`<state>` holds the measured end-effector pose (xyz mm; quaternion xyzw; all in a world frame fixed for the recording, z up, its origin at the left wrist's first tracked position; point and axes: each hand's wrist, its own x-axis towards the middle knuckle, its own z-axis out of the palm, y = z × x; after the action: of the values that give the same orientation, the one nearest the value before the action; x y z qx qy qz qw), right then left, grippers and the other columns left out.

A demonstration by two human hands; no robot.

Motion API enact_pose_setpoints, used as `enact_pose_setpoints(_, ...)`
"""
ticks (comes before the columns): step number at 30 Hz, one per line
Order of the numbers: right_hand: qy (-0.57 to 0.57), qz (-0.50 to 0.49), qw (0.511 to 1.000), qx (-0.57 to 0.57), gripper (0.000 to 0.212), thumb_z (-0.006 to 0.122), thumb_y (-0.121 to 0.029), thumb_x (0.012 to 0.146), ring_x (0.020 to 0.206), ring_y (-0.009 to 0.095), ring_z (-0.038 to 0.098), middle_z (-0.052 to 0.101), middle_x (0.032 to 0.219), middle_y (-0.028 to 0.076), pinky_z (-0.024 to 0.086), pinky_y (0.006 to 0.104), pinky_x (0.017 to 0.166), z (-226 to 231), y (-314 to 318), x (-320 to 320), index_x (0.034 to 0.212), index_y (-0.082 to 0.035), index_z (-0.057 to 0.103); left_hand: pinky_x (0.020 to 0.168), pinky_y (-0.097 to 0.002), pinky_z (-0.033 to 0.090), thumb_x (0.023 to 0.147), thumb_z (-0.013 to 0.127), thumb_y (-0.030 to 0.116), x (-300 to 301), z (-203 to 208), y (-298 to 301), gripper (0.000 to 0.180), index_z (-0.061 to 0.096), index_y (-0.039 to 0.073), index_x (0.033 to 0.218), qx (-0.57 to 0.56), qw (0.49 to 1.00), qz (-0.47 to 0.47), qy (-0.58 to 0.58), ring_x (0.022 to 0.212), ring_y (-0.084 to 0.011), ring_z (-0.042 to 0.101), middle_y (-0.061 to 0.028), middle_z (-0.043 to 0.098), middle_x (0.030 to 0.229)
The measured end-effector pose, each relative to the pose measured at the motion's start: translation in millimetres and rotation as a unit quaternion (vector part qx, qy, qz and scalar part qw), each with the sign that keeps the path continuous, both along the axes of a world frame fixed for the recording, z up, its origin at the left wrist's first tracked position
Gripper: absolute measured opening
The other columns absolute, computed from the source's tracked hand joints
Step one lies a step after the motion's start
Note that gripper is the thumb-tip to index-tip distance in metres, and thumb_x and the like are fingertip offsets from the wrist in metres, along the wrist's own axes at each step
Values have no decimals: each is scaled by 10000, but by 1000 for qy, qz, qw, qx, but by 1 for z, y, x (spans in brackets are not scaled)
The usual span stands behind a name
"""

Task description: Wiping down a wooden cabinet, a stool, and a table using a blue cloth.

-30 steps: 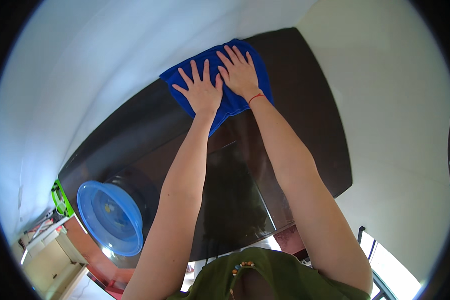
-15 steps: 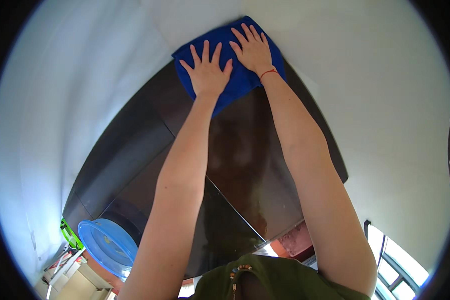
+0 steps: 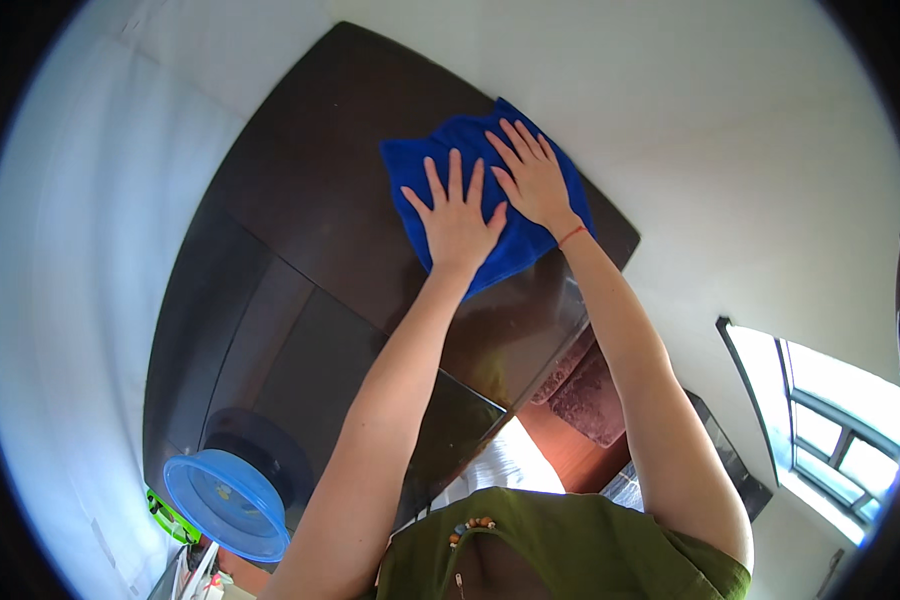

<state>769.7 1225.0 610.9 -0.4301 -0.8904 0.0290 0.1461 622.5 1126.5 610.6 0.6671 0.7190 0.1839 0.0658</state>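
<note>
Cloth: a royal-blue cloth (image 3: 520,243) with a soft, matte, fabric look, spread in one uneven piece with pointed corners and shallow ripples; it lies flat on the table (image 3: 340,150), near the far right edge, under both palms.
Left hand: the left hand (image 3: 458,230) presses palm-down on the cloth, fingers straight and well apart, thumb stretched out toward the right.
Right hand: the right hand (image 3: 538,188) lies palm-down just beside it, on the cloth's right part, fingers slightly apart and thumb held away; nothing is gripped in either hand.
Bracelet: a thin red cord (image 3: 572,236) rings the right wrist.
Table surface: dark brown to black, smooth and glossy, with gently bowed edges, straight seams between panels and bright reflections near the close edge.
Basin: a round, translucent light-blue plastic basin (image 3: 263,508) with a wide rolled rim, at the table's near left.
Basin contents: a small yellowish shape shows at the bottom; whether it is printed or loose, or whether water is inside, I cannot tell.
Beside the basin: a bright green object (image 3: 173,518) with openings, its kind unclear.
Seat: maroon, plush-looking upholstery (image 3: 588,405) with a squared shape, below the table's right edge.
</note>
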Motion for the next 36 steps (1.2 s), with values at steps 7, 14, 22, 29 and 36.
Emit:
enact_pose_setpoints(7, -43, -83, 995, -17, 586, 518, -427, 1015, 1512, 320, 321, 356, 1638, 97, 253, 547, 1216, 12, -82, 108, 1552, -210, 431, 1137, -784, 74, 890, 646, 562, 89, 14, -80, 770, 457, 202, 1544, -11, 994, -88, -58, 1550, -442, 137, -139, 272, 1664)
enact_pose_setpoints(14, -53, -129, 990, -13, 591, 510, -389, 1021, 1523, 383, 276, 322, 1646, 153, 221, 589, 1211, 15, -178, 92, 1567, -191, 408, 1149, -770, 61, 912, 631, 573, 90, 14, -184, 805, 381, 209, 1585, -47, 993, -95, -52, 1559, -429, 121, -133, 189, 1697)
enact_pose_setpoints(22, -2, -128, 979, -159, 666, 580, -319, 958, 1551, 402, 197, 257, 1669, 190, 119, 612, 1226, 27, -360, 3, 1575, -144, 398, 1130, -790, -6, 915, 628, 566, 37, 19, -379, 846, 323, 207, 1618, -164, 986, -31, -29, 1548, -476, 115, -132, 170, 1708)
enact_pose_setpoints(29, -31, -132, 975, -178, 674, 621, -394, 929, 1555, 415, 175, 269, 1672, 154, 101, 630, 1227, 30, -362, -6, 1554, -210, 446, 1121, -804, -20, 886, 655, 601, 3, 25, -382, 689, 470, 407, 1521, -174, 984, -11, -46, 1535, -487, 152, -24, 215, 1706)
enact_pose_setpoints(36, -3, -200, 978, -53, 563, 547, -388, 1001, 1528, 417, 249, 335, 1642, 137, 166, 679, 1192, 21, -185, -55, 1530, -209, 476, 1108, -822, 23, 868, 708, 436, -25, 25, -181, 721, 451, 361, 1537, -80, 995, 21, -50, 1547, -475, 127, -48, 225, 1697)
